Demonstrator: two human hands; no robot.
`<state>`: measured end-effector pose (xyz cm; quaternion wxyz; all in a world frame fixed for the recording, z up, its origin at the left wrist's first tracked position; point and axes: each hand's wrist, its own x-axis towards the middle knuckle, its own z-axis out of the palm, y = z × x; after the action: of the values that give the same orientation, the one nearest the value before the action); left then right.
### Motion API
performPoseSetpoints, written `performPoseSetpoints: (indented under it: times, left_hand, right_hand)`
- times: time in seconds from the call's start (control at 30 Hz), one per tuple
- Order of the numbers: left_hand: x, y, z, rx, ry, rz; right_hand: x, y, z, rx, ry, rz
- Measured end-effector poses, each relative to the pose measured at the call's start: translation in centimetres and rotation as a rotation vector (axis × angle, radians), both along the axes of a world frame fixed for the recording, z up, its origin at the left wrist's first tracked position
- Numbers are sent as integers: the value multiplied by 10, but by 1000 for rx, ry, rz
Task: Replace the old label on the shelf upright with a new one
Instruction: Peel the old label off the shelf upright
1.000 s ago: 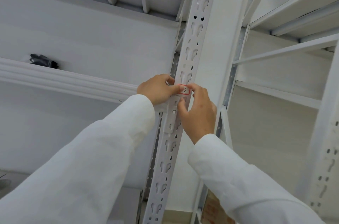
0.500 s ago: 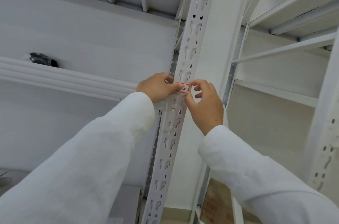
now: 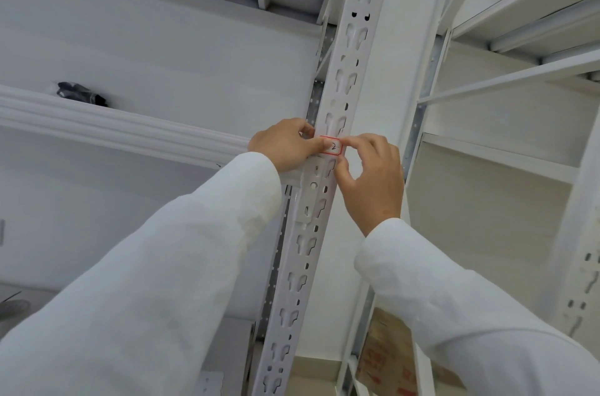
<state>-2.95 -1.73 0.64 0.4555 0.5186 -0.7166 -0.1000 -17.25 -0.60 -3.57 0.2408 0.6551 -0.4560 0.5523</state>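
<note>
A white slotted shelf upright (image 3: pixel 328 149) is seen from below. A red-bordered label (image 3: pixel 331 146) is held flat on its face, pinned by the left hand (image 3: pixel 285 144) thumb at its left edge and touched by the right hand (image 3: pixel 370 175) forefinger at its right edge.

The one camera is sitting on the person's head and is tilting upward, looking along the white shelf upright (image 3: pixel 328 175) toward the underside of the upper shelves. It is working at arm's length, both sleeves reaching up from the bottom edge into the middle of the frame. The wide lens is bowing the straight rails at the edges. No second view is sharing the scene.
</note>
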Motion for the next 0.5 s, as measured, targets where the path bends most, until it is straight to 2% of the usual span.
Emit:
performPoseSetpoints:
  times: [0.13,0.33,0.5]
  left_hand:
    - [0,0,-1,0,0,-2]
    - [0,1,-1,5,-14,22]
    - [-1,-1,-1,4,-1,16]
  right_hand:
    - [4,2,1,31,-35,32]
    - [1,11,20,228,-85,95]
    - [0,13,20,110,-166,74]
